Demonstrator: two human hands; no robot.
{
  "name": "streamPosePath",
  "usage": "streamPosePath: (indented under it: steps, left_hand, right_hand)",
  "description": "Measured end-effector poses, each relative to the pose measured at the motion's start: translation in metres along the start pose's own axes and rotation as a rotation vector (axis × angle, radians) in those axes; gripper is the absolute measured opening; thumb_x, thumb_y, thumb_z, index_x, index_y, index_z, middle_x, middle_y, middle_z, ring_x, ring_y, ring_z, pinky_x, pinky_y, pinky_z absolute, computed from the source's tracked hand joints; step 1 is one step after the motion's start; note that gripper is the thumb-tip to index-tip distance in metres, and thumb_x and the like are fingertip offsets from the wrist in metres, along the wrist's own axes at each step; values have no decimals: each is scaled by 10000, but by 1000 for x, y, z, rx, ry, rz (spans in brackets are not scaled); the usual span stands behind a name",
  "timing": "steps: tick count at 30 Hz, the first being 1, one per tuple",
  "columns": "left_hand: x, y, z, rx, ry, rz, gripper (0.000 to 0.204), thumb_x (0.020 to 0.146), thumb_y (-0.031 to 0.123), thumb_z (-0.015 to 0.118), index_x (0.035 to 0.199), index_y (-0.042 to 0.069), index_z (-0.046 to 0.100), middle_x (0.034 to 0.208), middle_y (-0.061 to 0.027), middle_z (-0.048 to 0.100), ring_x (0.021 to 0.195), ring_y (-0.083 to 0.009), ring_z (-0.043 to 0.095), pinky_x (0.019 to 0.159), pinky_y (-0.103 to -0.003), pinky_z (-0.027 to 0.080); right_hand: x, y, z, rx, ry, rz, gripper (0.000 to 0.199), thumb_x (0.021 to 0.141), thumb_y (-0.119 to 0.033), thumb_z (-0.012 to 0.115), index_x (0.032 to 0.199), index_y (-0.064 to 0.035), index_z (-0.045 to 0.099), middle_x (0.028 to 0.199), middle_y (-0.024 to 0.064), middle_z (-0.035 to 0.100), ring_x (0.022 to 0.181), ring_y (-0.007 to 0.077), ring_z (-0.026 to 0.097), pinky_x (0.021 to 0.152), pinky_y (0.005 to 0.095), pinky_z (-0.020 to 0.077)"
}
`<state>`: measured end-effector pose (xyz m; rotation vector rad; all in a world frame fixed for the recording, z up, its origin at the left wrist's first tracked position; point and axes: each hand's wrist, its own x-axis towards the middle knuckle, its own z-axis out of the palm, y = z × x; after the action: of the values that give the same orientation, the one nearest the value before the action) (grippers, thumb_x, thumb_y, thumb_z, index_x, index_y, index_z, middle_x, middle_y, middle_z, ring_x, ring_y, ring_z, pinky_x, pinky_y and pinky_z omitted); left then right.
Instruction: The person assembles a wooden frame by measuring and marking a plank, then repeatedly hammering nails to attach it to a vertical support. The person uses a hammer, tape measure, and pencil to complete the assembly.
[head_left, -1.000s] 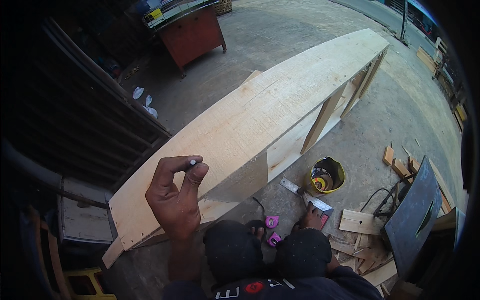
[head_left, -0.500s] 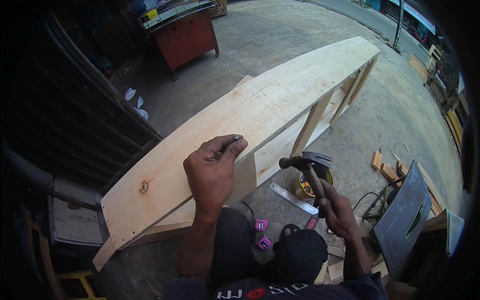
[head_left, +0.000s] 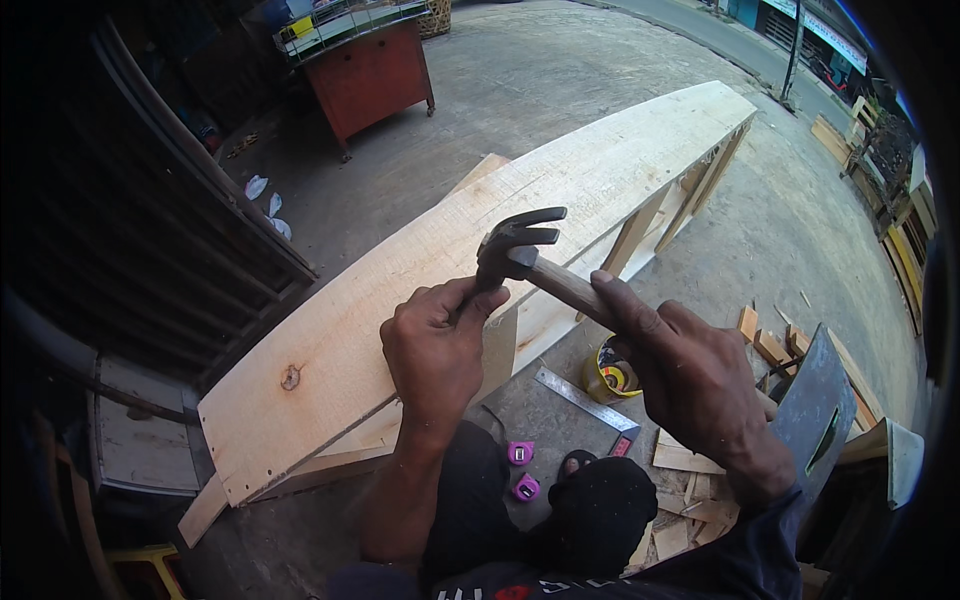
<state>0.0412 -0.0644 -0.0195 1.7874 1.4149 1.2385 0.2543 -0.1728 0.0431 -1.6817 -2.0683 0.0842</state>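
Observation:
My left hand (head_left: pixel 435 345) is closed in a pinch near the front edge of a long pale wooden board (head_left: pixel 600 175). A nail sits between the thumb and forefinger; the hammer head now hides it. In my right hand (head_left: pixel 690 375) is a claw hammer (head_left: pixel 570 287), gripped by its wooden handle. The hammer's face is down at the left fingertips, with the claw pointing away to the right. The board forms the top of a wooden frame, whose upright (head_left: pixel 635 235) shows beneath the edge.
Below the frame are a yellow bucket (head_left: pixel 598 385), a metal try square (head_left: pixel 580 397) and two purple tape measures (head_left: pixel 520 453) (head_left: pixel 526 487). Wood offcuts (head_left: pixel 770 347) and a blue-grey slotted panel (head_left: pixel 815 390) stand to the right. A red cart (head_left: pixel 375 85) is at the back.
My right hand has swung the hammer up and left, from beside the board to over the left fingertips. My left hand keeps its pinch at nearly the same spot.

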Motion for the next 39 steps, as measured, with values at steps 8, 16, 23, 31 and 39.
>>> streamPosePath:
  steps: [8,16,23,31,39]
  left_hand:
    - [-2,-2,2,53,2,110,204,857,147,841,1012,21,806,848,-154,760,798,-248,714,696,-345,547]
    - [-92,-38,-32,103,307,590,196,890,103,816,1014,29,683,909,-91,658,795,-270,620,734,-384,526]
    - [-101,-111,-26,-475,308,-34,655,946,348,796,1359,-57,490,1271,-138,562,1175,-240,524,1052,-406,413]
    - [-79,-104,-16,-588,334,-40,403,922,255,838,1136,-29,649,1085,-52,663,1022,-150,606,934,-315,475]
    - [-78,-113,-15,-588,345,-26,355,897,192,857,1104,-27,670,1047,-44,680,969,-149,623,900,-313,497]
  right_hand:
    - [-6,10,8,-17,19,20,548,1012,-182,653,1538,-222,503,748,96,642,536,200,593,449,391,462]
    - [-39,25,32,453,407,116,511,1094,-325,504,1474,16,518,715,33,574,587,91,539,548,279,424]
    - [-52,32,49,515,231,277,390,1048,-189,561,1396,-16,590,999,230,739,860,321,768,776,391,573]
    - [-46,22,30,383,162,116,375,1012,-135,609,1377,-49,603,966,218,731,812,353,753,721,418,571]
    - [-8,6,7,162,173,-9,402,1021,-160,627,1411,-78,569,975,206,739,722,285,737,645,412,579]
